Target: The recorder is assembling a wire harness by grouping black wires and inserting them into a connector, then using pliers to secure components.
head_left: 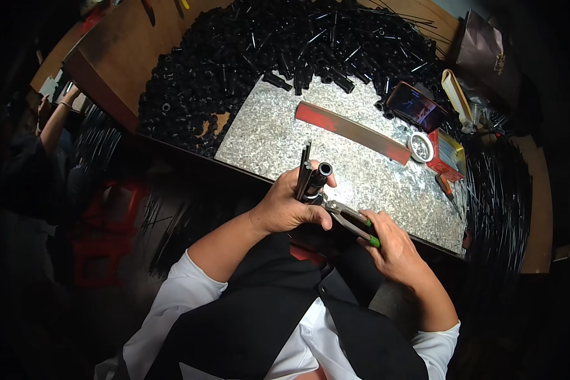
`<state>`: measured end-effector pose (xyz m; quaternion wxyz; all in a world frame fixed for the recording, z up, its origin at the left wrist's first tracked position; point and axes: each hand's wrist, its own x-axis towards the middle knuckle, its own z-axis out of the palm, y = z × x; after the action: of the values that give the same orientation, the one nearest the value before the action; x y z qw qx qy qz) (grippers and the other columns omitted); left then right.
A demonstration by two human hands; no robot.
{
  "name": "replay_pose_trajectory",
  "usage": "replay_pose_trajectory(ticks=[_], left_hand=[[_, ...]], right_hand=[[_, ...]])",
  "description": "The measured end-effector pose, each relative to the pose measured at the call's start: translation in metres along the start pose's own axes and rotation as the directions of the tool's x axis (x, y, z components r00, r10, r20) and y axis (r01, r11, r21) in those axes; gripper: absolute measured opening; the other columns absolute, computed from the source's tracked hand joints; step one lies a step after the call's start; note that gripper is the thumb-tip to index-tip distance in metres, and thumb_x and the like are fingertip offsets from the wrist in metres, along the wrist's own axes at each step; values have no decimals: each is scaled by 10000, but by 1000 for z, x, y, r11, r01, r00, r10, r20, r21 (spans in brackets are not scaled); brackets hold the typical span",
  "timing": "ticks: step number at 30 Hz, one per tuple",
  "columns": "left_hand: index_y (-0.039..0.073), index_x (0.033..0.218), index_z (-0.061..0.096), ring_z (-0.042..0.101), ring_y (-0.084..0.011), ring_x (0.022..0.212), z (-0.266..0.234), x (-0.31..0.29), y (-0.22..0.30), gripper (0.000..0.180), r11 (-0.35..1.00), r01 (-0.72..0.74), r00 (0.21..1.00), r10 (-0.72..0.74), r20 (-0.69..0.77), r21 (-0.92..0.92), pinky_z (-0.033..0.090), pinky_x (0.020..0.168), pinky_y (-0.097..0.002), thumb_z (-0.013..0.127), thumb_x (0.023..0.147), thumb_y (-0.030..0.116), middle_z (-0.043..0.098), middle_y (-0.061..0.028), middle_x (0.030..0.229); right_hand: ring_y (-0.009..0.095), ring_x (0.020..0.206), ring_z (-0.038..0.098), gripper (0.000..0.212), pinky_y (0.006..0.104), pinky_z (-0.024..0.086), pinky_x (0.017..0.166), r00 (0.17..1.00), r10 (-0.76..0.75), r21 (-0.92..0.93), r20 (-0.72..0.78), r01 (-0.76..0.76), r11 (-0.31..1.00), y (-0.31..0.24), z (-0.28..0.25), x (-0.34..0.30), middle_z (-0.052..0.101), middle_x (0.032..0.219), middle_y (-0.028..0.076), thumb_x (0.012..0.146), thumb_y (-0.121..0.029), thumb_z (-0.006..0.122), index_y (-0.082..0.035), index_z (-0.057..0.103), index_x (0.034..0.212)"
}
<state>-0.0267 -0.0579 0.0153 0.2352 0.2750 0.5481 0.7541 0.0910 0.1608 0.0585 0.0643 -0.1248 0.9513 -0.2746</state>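
1. Main piece: a short, hollow, black cylindrical tube (324, 170), glossy, round open mouth turned up toward the viewer. A pale rim-light circles the dark bore; the wall looks thick. Lower body mostly hidden by fingers; a bright glint shows low down, detail too small to read.
2. Location: in the left hand (288, 206), above the near edge of a pale, mottled, shiny worktop (266, 130).
3. Left grip: fingers wrapped round the tube, thumb stretched across the near side, closed on it. Same hand holds a bundle of thin, straight black rods (304, 168), upright just left of the tube; exact count unclear.
4. Right hand (396, 244): curled around metal pliers with green-sleeved handles (349, 212). Handles spread somewhat apart. Nose points at the tube's lower part; cannot tell whether it bites on anything.
5. Beyond: a broad heap of similar black plastic-looking tubes (285, 44) along the far side of the worktop.
6. Mid-worktop: a long, worn red-and-brown bar (354, 133), its right end near a small round white dish (413, 143) and a red open-topped box (446, 170).
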Motion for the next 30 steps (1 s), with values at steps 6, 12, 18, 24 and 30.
replay_pose_trajectory(ticks=[6,12,18,24,30], left_hand=[[73,972,556,379,-42,661,1,3,-6,550,986,-136,991,135,15,96,332,589,-208,896,573,240,409,75,722],[16,968,532,394,-26,627,2,2,-5,647,983,-68,998,69,4,169,328,589,-209,898,519,305,432,76,684],[29,842,547,400,-19,589,6,2,-2,577,999,-40,999,40,-22,12,330,574,-195,861,544,410,493,48,748],[15,899,538,431,-13,566,1,2,-8,609,994,-67,997,70,-36,89,330,550,-180,857,559,407,512,39,775],[-1,1074,412,449,-46,530,-2,-1,-10,794,994,-107,992,107,-68,6,356,518,-180,873,541,364,417,64,578]], right_hand=[[390,912,564,459,413,466,768,998,-37,-52,-52,35,998,9,3,-1,548,1004,203,769,-2,649,0,450,1183],[397,867,585,479,414,478,708,1000,26,-36,-13,-27,999,18,2,-4,568,933,192,653,91,637,-4,489,1099],[401,823,588,432,413,472,670,996,45,-4,-73,-46,999,21,6,-9,566,867,187,619,111,627,-9,512,1018],[379,728,569,270,395,452,628,933,5,-159,-361,-67,985,36,0,-11,541,806,168,732,61,619,-18,515,967],[376,700,559,161,426,427,595,870,-105,-296,-482,-48,954,51,-23,-1,550,774,163,784,30,605,-19,508,903]])
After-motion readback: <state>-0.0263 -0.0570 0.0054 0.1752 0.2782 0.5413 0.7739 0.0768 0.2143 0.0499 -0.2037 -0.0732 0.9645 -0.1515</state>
